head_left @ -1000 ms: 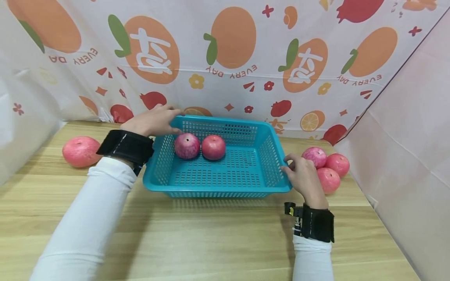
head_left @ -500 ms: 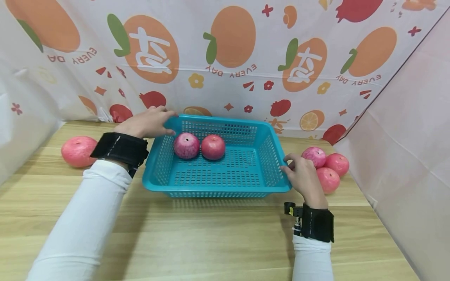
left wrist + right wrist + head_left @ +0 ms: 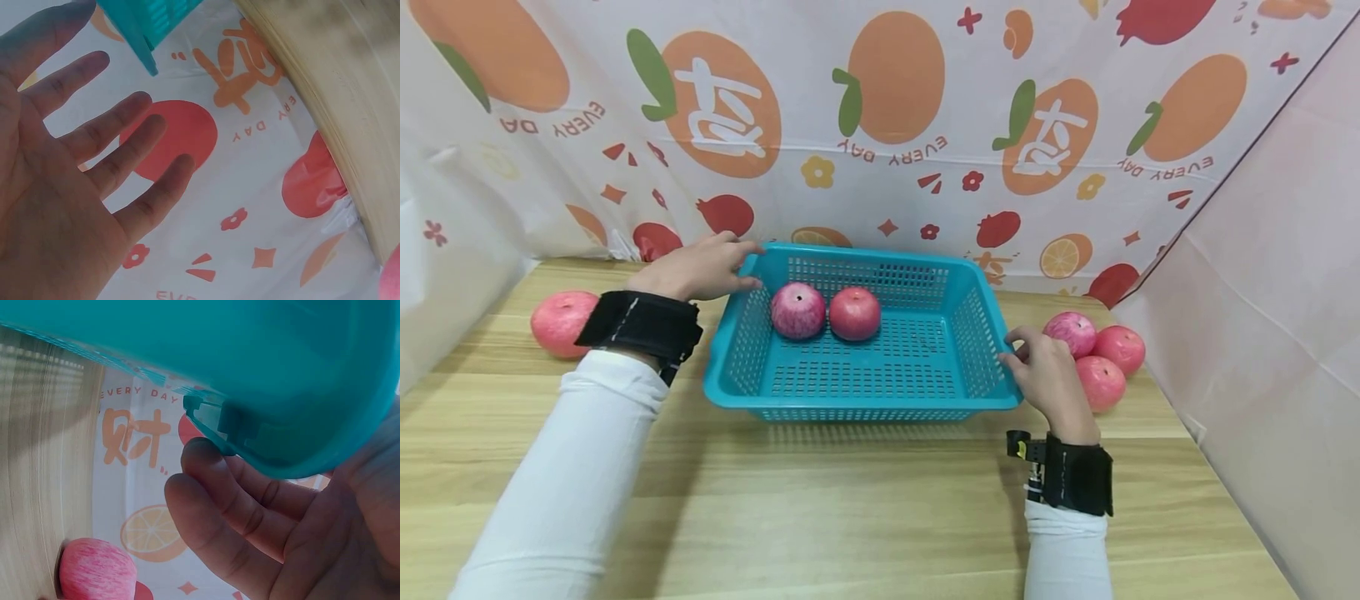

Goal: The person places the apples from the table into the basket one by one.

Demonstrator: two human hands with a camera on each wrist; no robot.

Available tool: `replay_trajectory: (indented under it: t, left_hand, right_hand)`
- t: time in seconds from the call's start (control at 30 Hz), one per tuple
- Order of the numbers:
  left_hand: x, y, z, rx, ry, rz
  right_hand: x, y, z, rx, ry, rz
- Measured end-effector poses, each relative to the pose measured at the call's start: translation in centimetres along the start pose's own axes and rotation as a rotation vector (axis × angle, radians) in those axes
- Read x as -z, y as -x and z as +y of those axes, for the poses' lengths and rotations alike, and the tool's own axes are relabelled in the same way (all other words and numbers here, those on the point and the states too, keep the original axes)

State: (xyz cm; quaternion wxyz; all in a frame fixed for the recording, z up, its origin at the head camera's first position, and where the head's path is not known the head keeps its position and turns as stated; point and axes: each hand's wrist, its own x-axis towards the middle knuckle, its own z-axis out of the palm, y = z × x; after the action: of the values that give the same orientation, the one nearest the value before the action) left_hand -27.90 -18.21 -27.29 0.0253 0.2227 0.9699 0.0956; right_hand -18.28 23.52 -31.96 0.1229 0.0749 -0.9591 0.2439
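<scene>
A blue-green plastic basket point(image 3: 865, 403) with slotted walls stands on the table in the head view. Inside its left half sit a purple-streaked apple point(image 3: 797, 311) and a red apple point(image 3: 854, 314), side by side. My left hand point(image 3: 696, 268) hovers at the basket's back left corner, holding nothing. In the left wrist view its fingers point(image 3: 134, 200) are spread and apart from the basket corner point(image 3: 150, 25). My right hand point(image 3: 1048, 379) grips the basket's right rim, with fingers point(image 3: 231, 515) curled under the rim point(image 3: 325, 465) in the right wrist view.
On the table's right lie a streaked apple point(image 3: 1070, 334) and two pink ones point(image 3: 1120, 351), close behind my right hand. Another pink apple point(image 3: 561, 323) lies at the far left, partly behind my left wrist strap. A fruit-print curtain point(image 3: 895, 192) hangs right behind the basket.
My left hand has moved left, from over the basket's back left corner and the streaked apple to its outer edge. My right hand and the basket have stayed put.
</scene>
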Motion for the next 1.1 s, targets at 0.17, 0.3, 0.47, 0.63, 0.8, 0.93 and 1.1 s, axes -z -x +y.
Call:
replay_trajectory:
  t: [0.17,0.3,0.47,0.63,0.8,0.93,1.1]
  left_hand:
    - [0.0,0.3,-0.4,0.011,0.006,0.004]
    - [0.1,0.6,-0.8,0.029,0.026,-0.005]
    - [0.1,1.0,-1.4,0.025,0.028,0.003]
    - [-0.2,1.2,-2.0,0.011,0.024,0.028]
    - [-0.3,1.6,-2.4,0.036,0.025,0.025]
    - [-0.4,1.9,-2.7,0.039,0.017,0.024]
    - [-0.6,2.2,-3.0,0.042,0.020,0.013]
  right_hand:
    - [0.0,0.0,0.0,0.009,-0.002,0.008]
    - [0.0,0.0,-0.1,0.011,-0.003,0.012]
    - [0.0,0.0,-0.1,0.001,-0.006,0.008]
    - [-0.1,0.1,-0.1,0.000,-0.008,0.005]
    - [-0.1,0.1,0.0,0.008,-0.012,0.014]
    - [-0.1,0.1,0.0,0.012,-0.007,0.013]
    - [0.0,0.0,0.0,0.007,0.002,0.004]
